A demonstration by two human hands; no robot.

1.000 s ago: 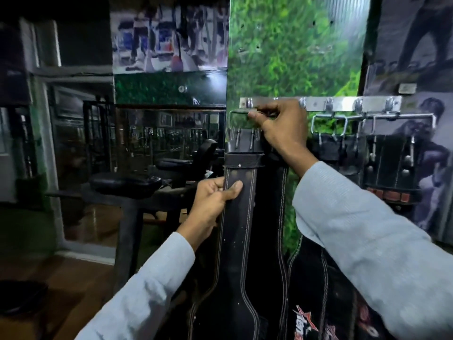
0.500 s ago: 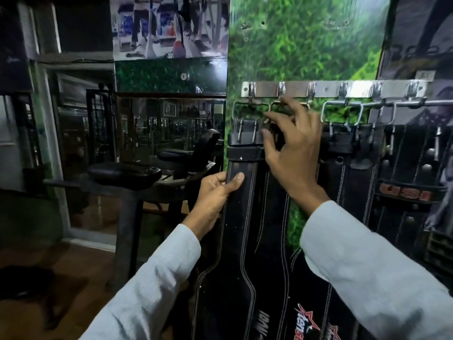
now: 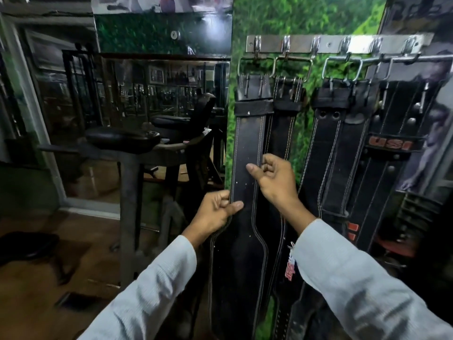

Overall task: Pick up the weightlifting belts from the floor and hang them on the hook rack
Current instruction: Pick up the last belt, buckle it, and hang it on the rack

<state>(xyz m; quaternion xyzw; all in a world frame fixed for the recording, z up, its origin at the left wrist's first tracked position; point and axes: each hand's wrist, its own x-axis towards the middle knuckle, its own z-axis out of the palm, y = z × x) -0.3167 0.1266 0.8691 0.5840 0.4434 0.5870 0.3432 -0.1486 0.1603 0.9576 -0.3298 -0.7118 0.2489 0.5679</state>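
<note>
A steel hook rack [image 3: 338,44] is fixed to the green wall panel, and several black leather weightlifting belts hang from its hooks by their buckles. The leftmost belt [image 3: 248,148] hangs straight down with white stitching along its edges. My left hand [image 3: 215,212] pinches that belt's left edge between thumb and fingers. My right hand [image 3: 274,179] is loosely curled at the belt's right edge, its thumb resting on the leather. A second belt [image 3: 285,123] hangs just behind to the right, and a belt with a red USI label [image 3: 389,146] hangs farther right.
A padded gym bench machine [image 3: 125,141] on a dark metal frame stands close at the left, before a mirror wall [image 3: 157,87]. Wooden floor lies below left, with a dark round stool [image 3: 27,244] near the left edge.
My right hand has come down from the hooks to the middle of the leftmost belt. My left hand has slid lower along the belt's left edge. The view has moved closer to the rack.
</note>
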